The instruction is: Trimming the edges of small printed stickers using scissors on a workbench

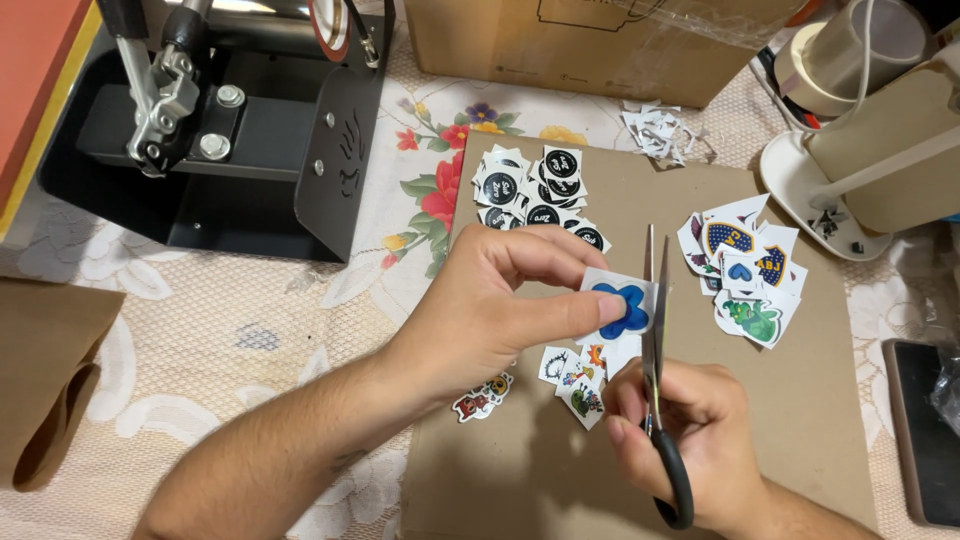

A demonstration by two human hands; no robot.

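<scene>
My left hand (500,305) pinches a small white paper piece printed with a blue flower-like shape (620,308). My right hand (690,430) grips black-handled scissors (655,330), blades pointing up and pressed against the right edge of that paper. Both hands hover over a brown cardboard sheet (800,420). Just below the held paper lie a few small colourful cut-out stickers (578,385), and one red-and-yellow sticker (482,397) sits at the cardboard's left edge.
A pile of round black stickers (535,190) lies at the cardboard's top; coloured badge stickers (745,270) at its right. Paper scraps (660,130) lie beyond. A black heat press (230,130) stands far left, a cardboard box (590,40) behind, a white machine (860,130) right, a phone (925,430) at the edge.
</scene>
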